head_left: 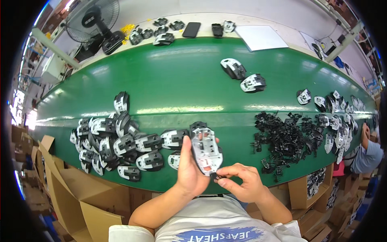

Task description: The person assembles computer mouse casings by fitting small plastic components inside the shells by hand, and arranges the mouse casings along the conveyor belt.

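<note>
My left hand (190, 176) holds up a mouse shell (206, 150), white inside with a black rim, its open inner side showing. The thumb lies along one side, and fingertips show at the other. At the shell's lower end, my right hand (244, 182) pinches a small black plastic part (215, 176) between thumb and fingers, touching or very close to the shell. To the left lies a heap of black-and-white mouse shells (107, 147), reaching close to my left hand. Right of my hands is a pile of small black plastic parts (284, 135).
More white shell pieces (340, 128) lie at the right, near another person (367, 155). Two mouse shells (253, 83) rest farther back on the green table (173, 80). A fan (93, 20), phone (191, 29) and white sheet (262, 37) stand or lie behind. Cardboard boxes (94, 189) flank me.
</note>
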### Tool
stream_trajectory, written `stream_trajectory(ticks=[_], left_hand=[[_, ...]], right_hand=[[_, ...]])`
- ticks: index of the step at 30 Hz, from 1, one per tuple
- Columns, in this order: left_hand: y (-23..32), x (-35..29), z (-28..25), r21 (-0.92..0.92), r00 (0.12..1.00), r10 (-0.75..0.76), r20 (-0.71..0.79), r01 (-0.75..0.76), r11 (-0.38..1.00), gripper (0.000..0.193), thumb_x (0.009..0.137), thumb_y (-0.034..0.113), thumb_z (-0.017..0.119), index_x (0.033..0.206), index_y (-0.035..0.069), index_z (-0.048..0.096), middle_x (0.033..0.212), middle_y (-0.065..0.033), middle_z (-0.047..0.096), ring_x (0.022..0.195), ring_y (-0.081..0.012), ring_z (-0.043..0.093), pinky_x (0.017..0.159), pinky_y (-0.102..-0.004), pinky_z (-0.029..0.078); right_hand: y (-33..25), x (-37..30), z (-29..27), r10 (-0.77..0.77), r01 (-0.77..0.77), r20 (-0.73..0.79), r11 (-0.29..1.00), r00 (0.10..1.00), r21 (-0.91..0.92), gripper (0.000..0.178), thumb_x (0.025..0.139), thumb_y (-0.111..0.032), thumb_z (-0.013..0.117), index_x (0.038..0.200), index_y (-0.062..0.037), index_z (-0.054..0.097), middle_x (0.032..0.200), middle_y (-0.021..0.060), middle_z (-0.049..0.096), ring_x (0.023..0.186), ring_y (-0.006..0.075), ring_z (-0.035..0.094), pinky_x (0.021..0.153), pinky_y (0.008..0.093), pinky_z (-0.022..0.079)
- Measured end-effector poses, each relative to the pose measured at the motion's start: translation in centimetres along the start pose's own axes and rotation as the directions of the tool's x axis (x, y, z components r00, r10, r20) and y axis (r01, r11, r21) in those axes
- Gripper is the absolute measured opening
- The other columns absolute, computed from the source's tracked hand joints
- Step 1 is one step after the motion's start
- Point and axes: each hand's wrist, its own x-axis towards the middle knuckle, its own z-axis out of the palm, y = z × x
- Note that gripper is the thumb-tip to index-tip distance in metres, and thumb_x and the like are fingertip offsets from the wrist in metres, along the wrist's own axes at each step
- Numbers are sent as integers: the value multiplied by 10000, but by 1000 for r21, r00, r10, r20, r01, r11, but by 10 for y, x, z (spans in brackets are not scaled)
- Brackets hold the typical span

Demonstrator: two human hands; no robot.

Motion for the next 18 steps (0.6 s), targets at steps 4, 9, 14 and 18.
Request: stream_trajectory(ticks=[4, 9, 14, 18], left_hand=[[0, -4, 3, -58, 1000, 3, 2, -3, 998, 620, 1133, 652, 424, 1361, 123, 652, 1293, -142, 727, 1104, -238, 730, 941, -404, 612], [-7, -16, 7, 38, 1000, 5, -22, -4, 999, 631, 1131, 669, 398, 1360, 144, 662, 1304, -161, 722, 1115, -256, 733, 939, -418, 621], [-12, -18, -1, -21, 994, -95, 59, 97, 995, 669, 1134, 673, 382, 1449, 119, 586, 1348, -131, 697, 1125, -226, 714, 957, -398, 605], [-15, -26, -14, 177, 992, -74, 102, 55, 983, 717, 1108, 728, 363, 1485, 155, 571, 1420, -172, 642, 1268, -279, 652, 1064, -448, 553]], right_hand=[[2, 4, 17, -249, 241, 15, 916, 968, -321, 383, 835, -112, 895, 1205, -122, 795, 948, 32, 791, 812, 219, 742, 770, 363, 575], [-14, 5, 20, -455, 289, -105, 711, 884, -641, 357, 792, -156, 931, 1127, -167, 809, 911, -49, 703, 756, 171, 671, 739, 334, 540], [-11, -10, 12, -321, 271, -89, 895, 943, -354, 343, 772, -106, 958, 1081, -87, 809, 914, 33, 782, 713, 210, 708, 686, 340, 558], [-23, -3, 1, -206, 170, -128, 955, 970, -243, 249, 829, -38, 918, 1050, -45, 802, 946, 107, 826, 764, 238, 778, 697, 344, 591]])
